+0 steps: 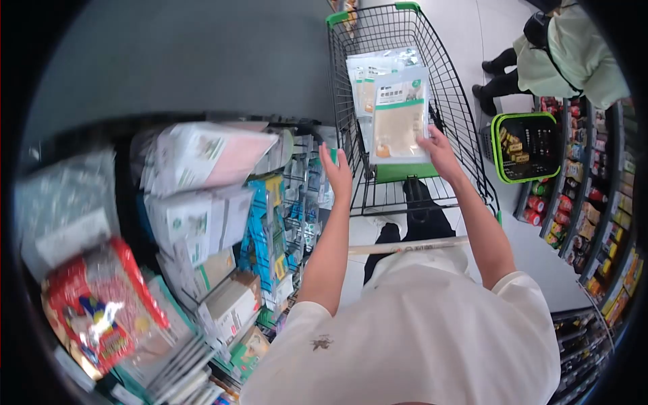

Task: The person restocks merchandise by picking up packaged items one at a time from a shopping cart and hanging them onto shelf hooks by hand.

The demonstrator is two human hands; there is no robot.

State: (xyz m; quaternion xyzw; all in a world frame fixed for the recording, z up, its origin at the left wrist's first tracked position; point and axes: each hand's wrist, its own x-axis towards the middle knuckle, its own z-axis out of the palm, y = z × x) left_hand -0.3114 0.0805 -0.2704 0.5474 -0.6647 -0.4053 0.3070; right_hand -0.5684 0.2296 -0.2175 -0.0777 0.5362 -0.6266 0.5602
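Observation:
My right hand [439, 150] grips the lower right edge of a flat white package [400, 118] with a green stripe and a beige panel, held over the cart. My left hand [336, 172] is raised to the left of the package, fingers apart, with nothing in it. Beneath the held package, more flat white packages [364, 88] lie in the black wire shopping cart [453, 111]. Stacked white packages with a pink panel [202, 158] stand on the shelf left of my left hand.
A red package [104, 307] lies at the lower left. Blue packs [260, 233] hang beside the stacks. At the right are a green-rimmed basket [497, 156] holding yellow items, a person in pale clothing [584, 54], and shelves of colourful goods [580, 196].

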